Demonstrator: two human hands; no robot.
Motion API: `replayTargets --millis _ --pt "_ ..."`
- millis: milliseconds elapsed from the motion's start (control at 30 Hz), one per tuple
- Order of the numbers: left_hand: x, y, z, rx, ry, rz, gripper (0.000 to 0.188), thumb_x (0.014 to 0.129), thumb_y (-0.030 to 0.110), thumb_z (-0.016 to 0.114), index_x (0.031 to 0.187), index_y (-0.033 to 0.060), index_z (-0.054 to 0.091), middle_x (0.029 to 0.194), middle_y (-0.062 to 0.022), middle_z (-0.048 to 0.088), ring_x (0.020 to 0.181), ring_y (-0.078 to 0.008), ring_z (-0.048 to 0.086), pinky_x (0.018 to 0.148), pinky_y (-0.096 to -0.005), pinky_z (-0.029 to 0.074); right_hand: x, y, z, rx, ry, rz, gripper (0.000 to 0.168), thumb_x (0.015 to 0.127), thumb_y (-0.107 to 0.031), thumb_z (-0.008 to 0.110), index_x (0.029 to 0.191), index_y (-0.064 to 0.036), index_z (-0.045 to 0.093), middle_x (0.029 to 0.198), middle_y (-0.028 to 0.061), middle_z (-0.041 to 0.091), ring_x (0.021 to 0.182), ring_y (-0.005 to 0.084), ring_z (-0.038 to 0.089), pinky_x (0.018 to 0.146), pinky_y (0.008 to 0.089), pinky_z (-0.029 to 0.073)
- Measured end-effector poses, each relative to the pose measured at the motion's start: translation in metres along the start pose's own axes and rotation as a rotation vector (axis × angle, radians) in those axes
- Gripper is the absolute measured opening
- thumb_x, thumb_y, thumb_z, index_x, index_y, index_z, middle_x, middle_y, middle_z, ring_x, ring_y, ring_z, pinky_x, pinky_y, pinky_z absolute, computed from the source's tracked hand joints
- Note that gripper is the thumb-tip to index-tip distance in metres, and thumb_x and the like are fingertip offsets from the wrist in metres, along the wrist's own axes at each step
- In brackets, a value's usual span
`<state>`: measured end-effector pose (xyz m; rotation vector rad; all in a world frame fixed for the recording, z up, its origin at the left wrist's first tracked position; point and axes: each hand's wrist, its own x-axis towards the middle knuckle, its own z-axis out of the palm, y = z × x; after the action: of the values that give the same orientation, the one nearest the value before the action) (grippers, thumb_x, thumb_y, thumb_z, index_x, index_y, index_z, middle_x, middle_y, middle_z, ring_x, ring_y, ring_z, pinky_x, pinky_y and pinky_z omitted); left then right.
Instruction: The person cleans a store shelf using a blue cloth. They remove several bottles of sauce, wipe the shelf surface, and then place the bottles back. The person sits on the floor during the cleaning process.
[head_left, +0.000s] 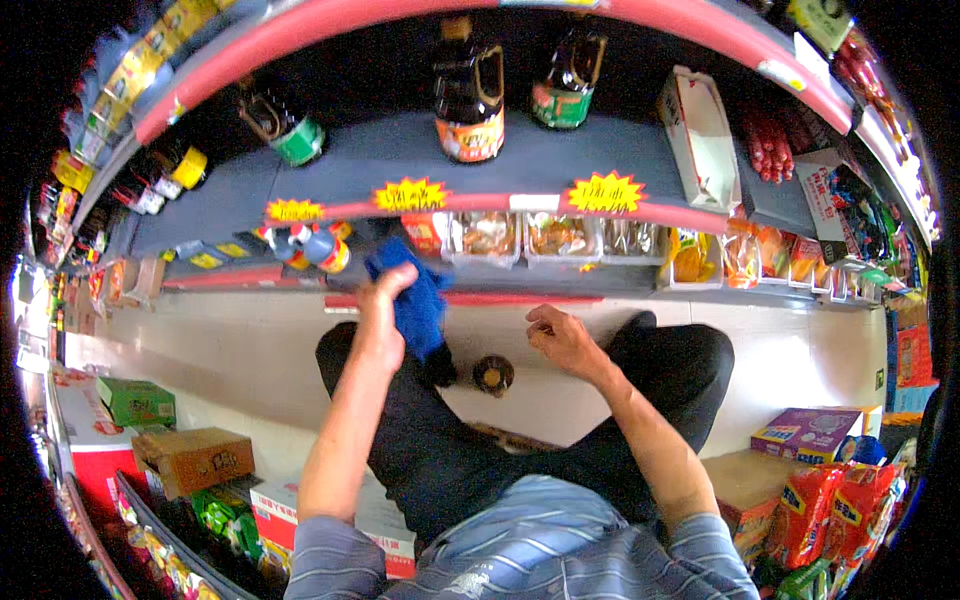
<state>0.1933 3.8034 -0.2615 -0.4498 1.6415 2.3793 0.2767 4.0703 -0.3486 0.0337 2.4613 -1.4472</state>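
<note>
My left hand (384, 315) grips a blue cloth (417, 300) in front of the lower shelf, close to some blue-capped bottles (322, 249). Bent fingers mark my right hand (559, 339), which hangs over the floor between my knees; whether anything small is inside it I cannot tell. A dark round object, perhaps a bottle seen from above, stands on the floor (493, 374) between my legs. On the grey shelf (375, 157) above stand large dark bottles with handles: one with an orange label (470, 105), one with a green label (566, 82) and another green-labelled one (281, 124).
A white open carton (699, 139) stands at the shelf's right. Below the red shelf edge (480, 202) are clear trays of packaged goods (484, 238). Behind me lie a brown carton (193, 459) at left, and a purple box (806, 433) and red packets (806, 514) at right.
</note>
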Motion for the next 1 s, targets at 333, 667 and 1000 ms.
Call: replayTargets --millis 333,667,1000 --pt "0.052 0.008 -0.055 -0.244 0.096 0.053 0.027 0.083 0.033 0.072 0.101 0.0126 0.065 0.097 -0.001 0.067 0.089 -0.0169 0.064 0.08 -0.0343 0.052 0.021 0.04 0.042 -0.393 -0.355 0.013 0.042 0.082 -0.031 0.065 0.117 -0.008 0.058 0.104 0.0191 0.069 0.097 0.0385 0.066 0.083 0.0498 0.052" --pt "0.057 0.007 -0.065 -0.244 0.087 0.085 0.037 0.083 0.036 0.074 0.11 0.0135 0.064 0.108 -0.001 0.066 0.1 -0.018 0.063 0.086 -0.0357 0.051 0.017 0.154 0.163 -0.769 -0.528 0.227 0.057 0.083 -0.038 0.062 0.13 -0.008 0.05 0.115 0.0192 0.064 0.108 0.0362 0.062 0.085 0.0547 0.051" --pt "0.046 0.011 -0.056 -0.265 0.101 -0.057 0.035 0.083 0.034 0.073 0.108 0.0119 0.063 0.104 -0.0015 0.065 0.095 -0.0186 0.063 0.086 -0.0363 0.052 -0.006 0.115 0.144 0.009 -0.507 0.6 0.067 0.085 -0.043 0.069 0.138 -0.009 0.044 0.098 0.0142 0.067 0.066 0.0248 0.068 0.058 0.0408 0.06"
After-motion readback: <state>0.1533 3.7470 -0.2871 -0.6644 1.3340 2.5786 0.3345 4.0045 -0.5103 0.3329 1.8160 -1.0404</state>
